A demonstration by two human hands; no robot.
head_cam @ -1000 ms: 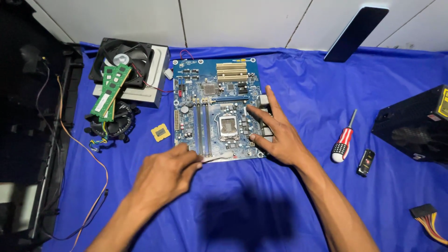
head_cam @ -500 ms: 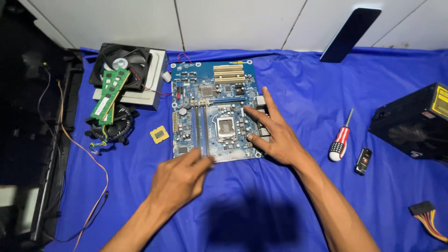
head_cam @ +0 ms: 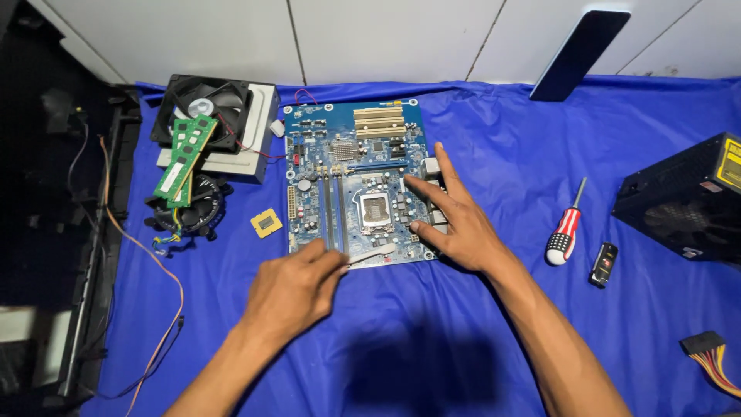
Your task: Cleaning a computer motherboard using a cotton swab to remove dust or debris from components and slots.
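A blue motherboard [head_cam: 355, 154] lies flat on a blue cloth [head_cam: 502, 139], its empty square CPU socket [head_cam: 376, 210] near the middle. My left hand [head_cam: 297, 289] is at the board's near edge, fingers curled and pinching the end of a thin silver metal lever [head_cam: 374, 255] that runs along that edge. My right hand [head_cam: 455, 224] rests on the board's right side, fingers spread, fingertips beside the socket, holding nothing.
A small gold processor chip [head_cam: 266, 223] lies left of the board, by a round cooler [head_cam: 193, 208], green memory sticks [head_cam: 184, 158] and a black fan [head_cam: 204, 108]. To the right are a red-handled screwdriver [head_cam: 567, 228], a black fob [head_cam: 603, 264], a black power supply [head_cam: 687, 201] and a cable plug [head_cam: 710, 359].
My left hand has slid forward and right to the board's near edge, closing on the silver lever. My right hand has stayed on the board.
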